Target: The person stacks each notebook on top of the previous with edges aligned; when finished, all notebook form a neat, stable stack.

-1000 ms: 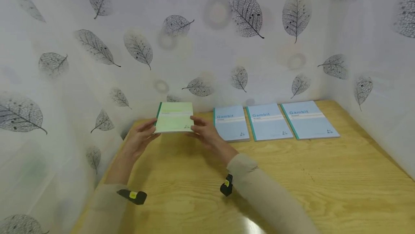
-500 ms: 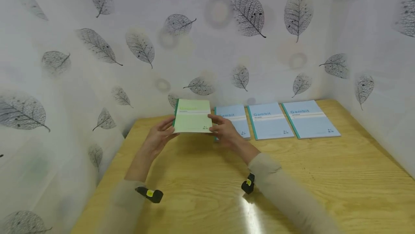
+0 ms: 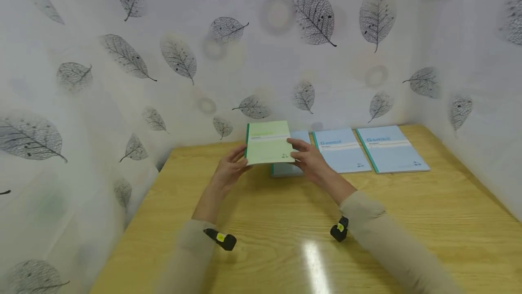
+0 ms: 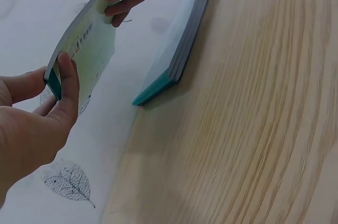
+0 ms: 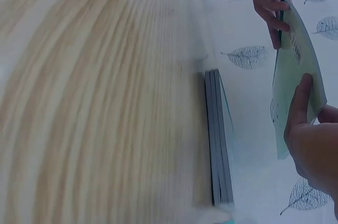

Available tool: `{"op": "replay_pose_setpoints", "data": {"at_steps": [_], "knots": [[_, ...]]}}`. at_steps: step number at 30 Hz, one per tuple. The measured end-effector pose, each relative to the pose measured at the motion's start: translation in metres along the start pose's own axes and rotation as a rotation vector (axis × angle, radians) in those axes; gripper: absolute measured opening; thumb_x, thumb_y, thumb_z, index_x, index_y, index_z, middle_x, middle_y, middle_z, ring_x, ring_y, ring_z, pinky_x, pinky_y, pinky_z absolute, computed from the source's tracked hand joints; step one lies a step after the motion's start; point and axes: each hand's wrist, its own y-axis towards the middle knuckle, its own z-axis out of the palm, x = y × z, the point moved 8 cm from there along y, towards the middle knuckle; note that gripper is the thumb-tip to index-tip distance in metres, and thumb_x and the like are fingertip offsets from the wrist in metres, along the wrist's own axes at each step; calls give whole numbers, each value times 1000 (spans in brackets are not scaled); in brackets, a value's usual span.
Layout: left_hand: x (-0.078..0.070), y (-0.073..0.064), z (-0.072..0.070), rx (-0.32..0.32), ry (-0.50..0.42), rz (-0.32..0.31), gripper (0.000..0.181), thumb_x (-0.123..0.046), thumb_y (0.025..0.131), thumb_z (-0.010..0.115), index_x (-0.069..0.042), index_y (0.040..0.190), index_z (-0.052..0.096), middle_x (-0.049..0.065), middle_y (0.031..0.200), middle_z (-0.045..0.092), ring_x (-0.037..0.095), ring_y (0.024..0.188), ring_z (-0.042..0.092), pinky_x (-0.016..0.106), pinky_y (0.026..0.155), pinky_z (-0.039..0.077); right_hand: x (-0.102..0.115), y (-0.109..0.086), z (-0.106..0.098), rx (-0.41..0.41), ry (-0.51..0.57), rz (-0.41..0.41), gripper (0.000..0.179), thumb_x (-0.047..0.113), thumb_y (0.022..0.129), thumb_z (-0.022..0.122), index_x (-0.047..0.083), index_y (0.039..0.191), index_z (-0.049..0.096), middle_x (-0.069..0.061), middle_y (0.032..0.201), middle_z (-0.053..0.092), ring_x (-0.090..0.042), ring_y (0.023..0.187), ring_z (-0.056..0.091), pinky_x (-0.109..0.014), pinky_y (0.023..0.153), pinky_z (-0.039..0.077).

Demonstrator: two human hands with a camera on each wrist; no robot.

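A thin light-green notebook [image 3: 268, 147] with a dark green spine is held up off the table between both hands. My left hand [image 3: 229, 169] pinches its spine side, thumb on the cover and fingers underneath, as the left wrist view shows. On the opposite edge my right hand [image 3: 311, 160] grips it the same way. The raised notebook partly hides a pile of blue notebooks [image 3: 287, 170] behind it. That pile's stacked edges [image 5: 218, 134] show in the right wrist view. The green notebook's back, with a barcode [image 4: 82, 39], faces the wrist cameras.
To the right of the pile lie a blue notebook [image 3: 341, 152] and, farther right, another blue notebook [image 3: 393, 151], both with green spines. The wooden table [image 3: 261, 239] meets a leaf-patterned wall covering [image 3: 269, 58] at the back and sides.
Both hands have carried the green notebook to the right and slightly up, from the table's back left to in front of the leftmost blue pile, now partly covered from view.
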Motion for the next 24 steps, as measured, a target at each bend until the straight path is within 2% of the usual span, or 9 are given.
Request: {"op": "replay_pose_setpoints", "data": {"at_steps": [2,4,8,10,13,18,24], "knots": [[5,3,9,8,-4,3,60,15,102,47,1,158,35,20,160,40,9,100,68,25,93,58,2,-4,-9,6,-36,-5,55,-2,107,48,3,160,36,-19,163,34,-10,108,64,-23,91,55],[10,5,17,11,4,4,60,15,101,47,2,158,35,22,161,39,9,98,68,23,91,58,4,-7,-17,11,-81,-5,55,0,108,47,5,161,35,-18,166,30,-14,122,57,-24,95,52],[20,12,24,-3,24,2,58,16,100,49,3,156,39,24,158,43,10,96,68,23,86,59,4,-12,-30,19,-129,5,56,0,108,45,5,162,32,-17,170,20,-28,149,31,-36,110,41],[26,16,27,-8,50,-4,57,15,99,50,3,154,42,23,157,45,12,98,68,23,86,59,3,-13,-37,13,-147,12,57,0,108,45,4,162,31,-17,171,18,-31,156,18,-43,120,33],[36,22,32,-15,77,-24,56,15,98,52,2,153,45,22,156,47,15,104,66,28,93,58,2,-15,-47,-3,-174,23,57,0,107,47,4,162,31,-19,171,16,-34,159,10,-50,128,22],[51,29,38,-10,104,-60,54,13,100,53,1,152,46,21,155,48,26,120,62,38,108,52,1,-19,-58,-12,-210,25,58,2,106,49,0,161,32,-22,172,7,-39,159,5,-54,129,16],[60,31,41,-16,136,-83,53,9,101,52,1,153,45,21,155,48,33,134,56,37,111,50,-1,-21,-63,-10,-199,34,59,2,105,48,-3,160,29,-24,172,-3,-39,159,-3,-54,129,11]]}}
